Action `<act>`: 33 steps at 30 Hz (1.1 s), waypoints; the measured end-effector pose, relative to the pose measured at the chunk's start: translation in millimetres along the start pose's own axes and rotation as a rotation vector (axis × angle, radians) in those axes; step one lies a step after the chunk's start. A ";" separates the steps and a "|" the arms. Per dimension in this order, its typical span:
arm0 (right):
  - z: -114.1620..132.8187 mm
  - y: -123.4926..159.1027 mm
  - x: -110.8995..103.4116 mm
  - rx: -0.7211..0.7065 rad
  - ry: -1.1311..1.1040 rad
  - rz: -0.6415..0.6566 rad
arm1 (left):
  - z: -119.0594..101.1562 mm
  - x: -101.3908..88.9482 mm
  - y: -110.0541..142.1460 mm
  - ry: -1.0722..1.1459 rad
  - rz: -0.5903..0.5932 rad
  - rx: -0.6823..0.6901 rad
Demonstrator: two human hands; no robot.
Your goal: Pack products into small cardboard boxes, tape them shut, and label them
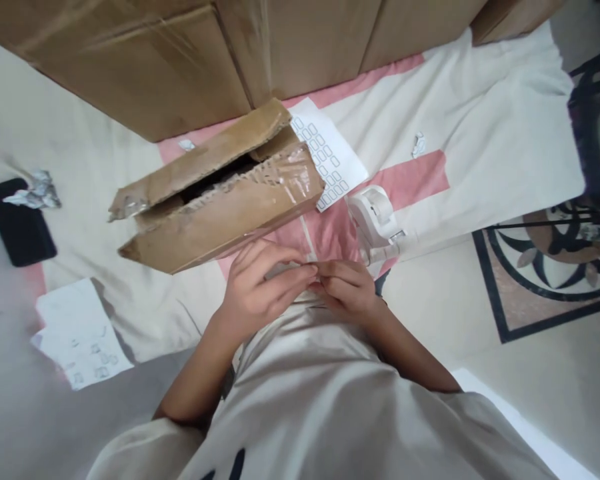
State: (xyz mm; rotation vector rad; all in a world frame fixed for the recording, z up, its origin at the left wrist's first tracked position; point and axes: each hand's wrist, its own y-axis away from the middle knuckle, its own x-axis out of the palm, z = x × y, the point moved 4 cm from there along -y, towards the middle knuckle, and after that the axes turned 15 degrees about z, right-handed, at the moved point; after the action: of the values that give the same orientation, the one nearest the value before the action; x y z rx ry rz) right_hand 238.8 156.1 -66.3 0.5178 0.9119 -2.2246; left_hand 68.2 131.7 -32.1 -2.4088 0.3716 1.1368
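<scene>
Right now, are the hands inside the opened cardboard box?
No, the left hand and right hand meet at the fingertips, outside the cardboard box, on its near side.

No readable text, brand or number. Marks only. White sheet (336,150), partly hidden by torn carton (235,223): slanting rows of small rounded outlines; any wording inside too small to read. Papers (75,313) at far left: scattered small dark marks, blurred, illegible. Shirt (340,407): dark strokes cut off by bottom edge of view; cannot tell whether letters.
</scene>
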 end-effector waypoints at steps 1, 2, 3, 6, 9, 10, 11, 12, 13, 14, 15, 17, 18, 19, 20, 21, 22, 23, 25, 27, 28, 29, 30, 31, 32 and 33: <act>1.1 -1.6 1.9 -0.025 0.006 0.005 | -1.1 -3.8 2.9 -0.046 0.012 0.017; 2.1 -3.2 3.7 -0.045 0.015 0.011 | -2.9 -7.2 5.6 -0.099 0.021 0.035; 3.2 -4.5 5.8 -0.060 0.025 0.022 | -4.8 -10.2 8.1 -0.151 0.032 0.051; 5.7 -6.4 12.5 -0.075 0.030 0.046 | -10.0 -16.6 15.2 -0.260 0.049 0.096; 8.7 -6.0 20.1 -0.073 0.023 0.042 | -11.5 -19.4 22.8 -0.292 0.044 0.112; 9.9 -5.8 22.4 -0.072 0.024 0.033 | -11.6 -19.3 25.6 -0.301 0.040 0.121; 11.2 -6.0 24.7 -0.072 0.026 0.027 | -11.4 -18.7 28.4 -0.313 0.037 0.130; 12.6 -6.5 26.7 -0.072 0.029 0.023 | -11.0 -17.9 31.0 -0.324 0.033 0.135; 13.8 -7.5 28.6 -0.068 0.032 0.025 | -10.2 -16.8 33.4 -0.333 0.032 0.134; 15.1 -8.8 30.2 -0.065 0.035 0.027 | -9.3 -16.1 35.7 -0.338 0.026 0.131; 16.8 -10.2 31.6 -0.072 0.036 0.031 | -8.6 -15.9 37.9 -0.340 0.016 0.125; 20.2 -13.2 33.5 -0.095 0.034 0.024 | -8.7 -17.5 42.1 -0.339 -0.008 0.129; 21.5 -14.5 34.2 -0.106 0.031 0.016 | -9.9 -19.6 44.5 -0.340 -0.023 0.143; 21.9 -15.8 34.9 -0.104 0.024 0.008 | -11.7 -22.5 47.0 -0.343 -0.036 0.158; 20.8 -17.1 35.5 -0.079 0.015 0.000 | -13.7 -26.0 49.5 -0.349 -0.041 0.172; 18.0 -18.5 35.7 -0.027 0.006 -0.009 | -15.4 -30.2 52.2 -0.349 -0.042 0.176; 13.6 -19.9 35.1 0.051 -0.002 -0.024 | -16.6 -35.2 54.9 -0.346 -0.046 0.169; 8.1 -21.6 33.5 0.143 -0.003 -0.045 | -17.1 -40.9 57.8 -0.343 -0.054 0.154; -1.5 -27.2 26.1 0.280 0.029 -0.109 | -15.2 -54.6 63.7 -0.340 -0.092 0.104; -3.3 -39.4 13.7 0.242 0.097 -0.178 | -9.4 -71.1 69.0 -0.333 -0.152 0.043; -0.7 -48.4 7.0 0.161 0.138 -0.196 | -5.4 -80.1 70.8 -0.318 -0.180 0.016; 3.3 -59.0 0.7 0.066 0.182 -0.196 | -0.9 -89.5 71.9 -0.286 -0.207 -0.010; 7.9 -70.7 -4.5 -0.021 0.229 -0.178 | 3.8 -98.9 72.1 -0.243 -0.223 -0.041; 12.4 -83.2 -8.3 -0.093 0.278 -0.145 | 8.2 -108.1 71.4 -0.201 -0.229 -0.074; 16.4 -95.8 -10.5 -0.147 0.329 -0.103 | 12.2 -116.8 69.8 -0.166 -0.227 -0.114; 19.4 -107.9 -11.0 -0.184 0.378 -0.058 | 15.4 -124.8 67.5 -0.145 -0.215 -0.158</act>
State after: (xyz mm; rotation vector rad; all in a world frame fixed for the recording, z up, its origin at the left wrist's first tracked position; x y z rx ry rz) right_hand 167.9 204.1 3.1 0.8509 1.3251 -2.1007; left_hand -48.2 87.5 37.6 -2.4094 -0.0256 1.2727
